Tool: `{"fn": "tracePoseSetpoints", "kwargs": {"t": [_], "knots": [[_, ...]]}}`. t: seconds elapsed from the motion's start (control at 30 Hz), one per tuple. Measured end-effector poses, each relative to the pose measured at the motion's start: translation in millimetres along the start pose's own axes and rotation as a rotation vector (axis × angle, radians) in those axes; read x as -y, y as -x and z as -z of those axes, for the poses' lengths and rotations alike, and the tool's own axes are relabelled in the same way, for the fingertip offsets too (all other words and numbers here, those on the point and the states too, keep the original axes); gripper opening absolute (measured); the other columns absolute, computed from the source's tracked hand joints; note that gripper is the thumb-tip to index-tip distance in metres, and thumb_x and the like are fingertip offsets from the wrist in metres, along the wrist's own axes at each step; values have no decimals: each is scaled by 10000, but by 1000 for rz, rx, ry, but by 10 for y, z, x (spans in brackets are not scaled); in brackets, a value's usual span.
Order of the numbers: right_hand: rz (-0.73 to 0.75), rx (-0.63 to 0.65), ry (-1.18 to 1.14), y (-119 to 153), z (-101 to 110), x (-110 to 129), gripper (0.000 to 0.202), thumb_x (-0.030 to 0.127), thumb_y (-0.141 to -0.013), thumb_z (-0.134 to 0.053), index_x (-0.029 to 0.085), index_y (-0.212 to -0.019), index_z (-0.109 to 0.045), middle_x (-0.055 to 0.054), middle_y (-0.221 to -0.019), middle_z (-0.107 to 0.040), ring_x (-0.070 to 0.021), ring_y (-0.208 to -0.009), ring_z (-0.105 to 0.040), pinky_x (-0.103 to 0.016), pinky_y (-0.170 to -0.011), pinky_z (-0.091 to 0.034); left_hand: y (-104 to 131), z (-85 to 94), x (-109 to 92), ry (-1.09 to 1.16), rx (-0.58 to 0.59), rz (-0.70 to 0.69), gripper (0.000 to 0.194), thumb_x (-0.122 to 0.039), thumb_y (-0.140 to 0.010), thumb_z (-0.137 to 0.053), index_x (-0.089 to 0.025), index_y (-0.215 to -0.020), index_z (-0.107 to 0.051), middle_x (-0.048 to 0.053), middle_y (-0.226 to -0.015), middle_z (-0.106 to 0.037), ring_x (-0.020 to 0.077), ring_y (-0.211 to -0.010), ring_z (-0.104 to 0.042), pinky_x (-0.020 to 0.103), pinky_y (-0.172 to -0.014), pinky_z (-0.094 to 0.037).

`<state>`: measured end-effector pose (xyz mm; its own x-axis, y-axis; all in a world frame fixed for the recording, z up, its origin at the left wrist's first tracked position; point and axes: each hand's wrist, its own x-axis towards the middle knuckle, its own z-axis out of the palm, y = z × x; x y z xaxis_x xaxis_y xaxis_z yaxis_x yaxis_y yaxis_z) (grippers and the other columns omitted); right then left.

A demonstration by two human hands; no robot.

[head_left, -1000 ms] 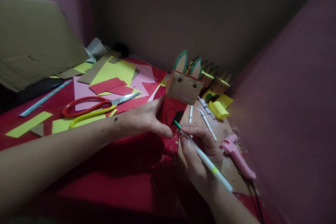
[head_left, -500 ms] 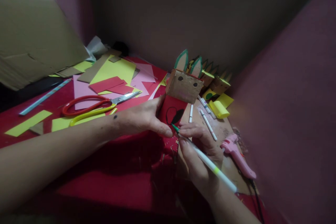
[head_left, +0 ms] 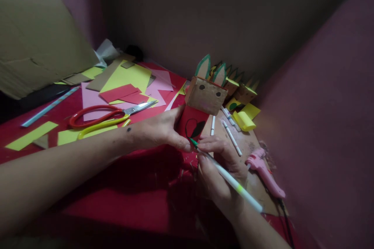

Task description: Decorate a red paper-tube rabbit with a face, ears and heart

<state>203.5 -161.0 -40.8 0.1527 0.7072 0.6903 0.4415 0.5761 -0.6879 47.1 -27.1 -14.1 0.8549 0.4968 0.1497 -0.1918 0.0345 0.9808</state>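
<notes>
Left hand (head_left: 159, 130): it closes on the red paper body of the cardboard rabbit figure (head_left: 201, 105), which keeps the figure upright and steady for drawing.
Right hand (head_left: 222, 171): it pinches the white marker with green tip (head_left: 226, 177) like a pen.
Marker axis: it runs from near right to far left, with the tip on the red body.
Figure: it stands at the table's middle; its green-edged ears point up.
Nearby: red-and-yellow scissors (head_left: 102, 118) on the left, pink glue gun (head_left: 264, 173) on the right.
</notes>
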Motion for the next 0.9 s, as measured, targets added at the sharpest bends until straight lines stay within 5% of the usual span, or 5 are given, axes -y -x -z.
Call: {"fn": "tracePoseSetpoints", "kwargs": {"t": [0.9], "knots": [[38, -35, -25, 7, -12, -42, 234, 71, -902, -664, 283, -977, -729, 8, -927, -743, -172, -937, -753, -342, -911, -609, -3, -30, 10, 36, -28, -35, 478, -109, -607, -944, -152, -983, -653, -2, -870, -696, 181, -806, -620, 266, -670, -488]]}}
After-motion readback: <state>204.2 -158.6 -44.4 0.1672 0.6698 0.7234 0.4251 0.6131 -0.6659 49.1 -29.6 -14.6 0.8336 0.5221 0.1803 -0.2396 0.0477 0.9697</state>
